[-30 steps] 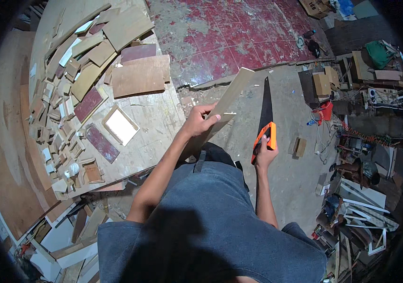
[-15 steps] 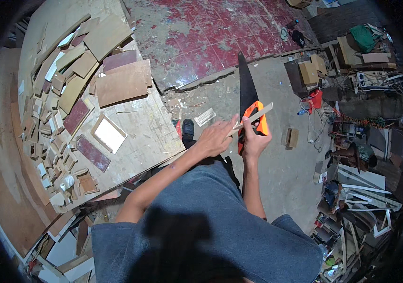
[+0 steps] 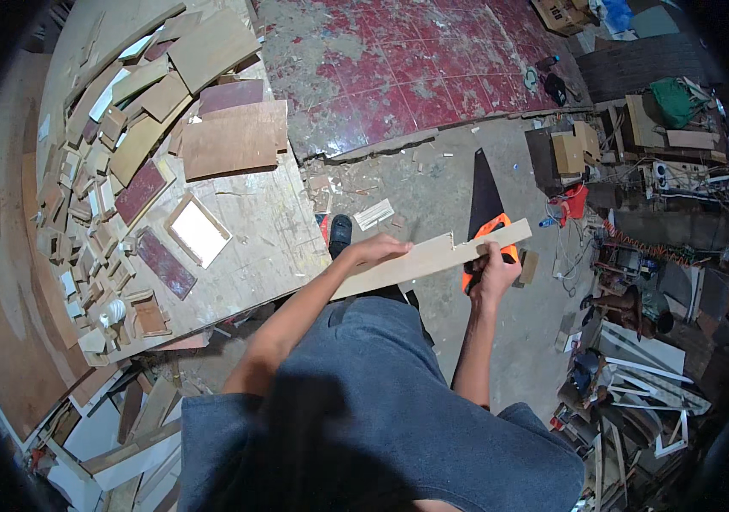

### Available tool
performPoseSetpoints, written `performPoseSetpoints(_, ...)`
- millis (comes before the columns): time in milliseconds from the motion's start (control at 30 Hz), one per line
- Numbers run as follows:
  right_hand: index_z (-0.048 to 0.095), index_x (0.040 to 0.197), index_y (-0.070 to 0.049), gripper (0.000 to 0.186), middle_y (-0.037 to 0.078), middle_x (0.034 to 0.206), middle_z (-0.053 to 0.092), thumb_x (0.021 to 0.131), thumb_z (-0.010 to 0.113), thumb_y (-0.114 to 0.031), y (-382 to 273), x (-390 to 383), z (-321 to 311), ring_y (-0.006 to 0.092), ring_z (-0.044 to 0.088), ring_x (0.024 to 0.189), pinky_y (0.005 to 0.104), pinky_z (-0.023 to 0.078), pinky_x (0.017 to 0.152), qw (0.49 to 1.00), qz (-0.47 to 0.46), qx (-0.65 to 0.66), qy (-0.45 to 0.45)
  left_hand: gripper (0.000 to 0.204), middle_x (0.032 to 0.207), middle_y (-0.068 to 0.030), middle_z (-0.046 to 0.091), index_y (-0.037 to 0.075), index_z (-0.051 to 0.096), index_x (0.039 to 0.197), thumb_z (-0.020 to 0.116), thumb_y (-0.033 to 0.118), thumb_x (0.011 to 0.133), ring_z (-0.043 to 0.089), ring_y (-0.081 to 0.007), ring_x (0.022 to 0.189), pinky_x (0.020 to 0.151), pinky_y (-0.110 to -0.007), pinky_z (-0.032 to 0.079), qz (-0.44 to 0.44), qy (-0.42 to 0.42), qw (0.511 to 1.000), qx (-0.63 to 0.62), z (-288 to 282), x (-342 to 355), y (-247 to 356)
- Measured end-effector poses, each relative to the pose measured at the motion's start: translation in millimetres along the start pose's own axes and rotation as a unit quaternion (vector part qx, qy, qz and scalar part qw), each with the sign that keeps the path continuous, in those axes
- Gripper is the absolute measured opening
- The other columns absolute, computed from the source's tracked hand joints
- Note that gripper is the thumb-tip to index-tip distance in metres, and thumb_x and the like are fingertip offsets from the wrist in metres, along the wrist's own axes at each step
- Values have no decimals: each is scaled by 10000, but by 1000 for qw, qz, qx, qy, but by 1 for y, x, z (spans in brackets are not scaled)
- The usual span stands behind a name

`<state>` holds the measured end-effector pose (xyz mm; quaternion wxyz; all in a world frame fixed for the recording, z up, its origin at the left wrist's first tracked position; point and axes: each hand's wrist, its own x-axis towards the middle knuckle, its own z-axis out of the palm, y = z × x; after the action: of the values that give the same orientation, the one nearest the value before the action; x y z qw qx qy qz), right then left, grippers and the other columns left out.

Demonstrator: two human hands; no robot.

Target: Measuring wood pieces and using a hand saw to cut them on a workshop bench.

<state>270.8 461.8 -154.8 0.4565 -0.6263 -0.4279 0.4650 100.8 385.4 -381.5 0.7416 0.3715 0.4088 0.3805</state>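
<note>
Wooden board [image 3: 424, 261] turned broadside
Nearly edge-on half a second ago, it now shows its notched face; the left hand [image 3: 377, 249], then close beside the right hand [image 3: 498, 274], sits well apart, farther left.

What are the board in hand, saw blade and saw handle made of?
Board: wood or plywood, apparently unfinished; pale tan, matte, rough at the notch.
Saw blade: likely steel, perhaps dark-coated; thin, flat, dark surface.
Saw handle: probably moulded plastic; bright, even orange with dark parts.
</note>
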Motion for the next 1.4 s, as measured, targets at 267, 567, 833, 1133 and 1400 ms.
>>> performPoseSetpoints(267,556,803,-29,164,-1,548,471,823,659,-155,-8,38,-17,114,456,411,287,375,387,998,16,8,-63,506,673,-3,548,42,615,737,717,522,860,495,-92,673,593,-306,398,24,182,982,44,36,-24,41)
performPoseSetpoints(567,560,836,-39,137,-6,606,498,845,638,-151,-36,55,-17,66,439,449,230,364,410,995,5,39,-88,516,694,-106,629,1,691,830,723,515,842,586,-174,665,655,-347,460,96,312,930,169,44,-39,84)
performPoseSetpoints(833,592,788,-69,253,-32,591,499,920,715,-245,-12,64,-5,62,424,445,245,325,409,996,11,25,-90,539,796,-185,686,18,720,879,753,546,775,675,-316,762,722,-413,508,43,404,886,224,17,-82,118)
performPoseSetpoints(1133,567,699,-119,383,-58,552,468,933,706,-388,62,31,-1,50,407,437,247,294,411,989,11,-105,-107,542,858,-176,724,72,763,908,767,580,720,695,-357,835,769,-444,536,-85,458,821,329,-47,-168,15)
performPoseSetpoints(1400,615,1033,-26,362,-43,737,523,1002,593,-386,95,-13,-18,56,473,636,255,384,541,941,22,-215,-261,507,839,-132,689,81,762,890,757,564,734,672,-338,853,762,-431,531,-116,465,769,423,-67,-186,-53)
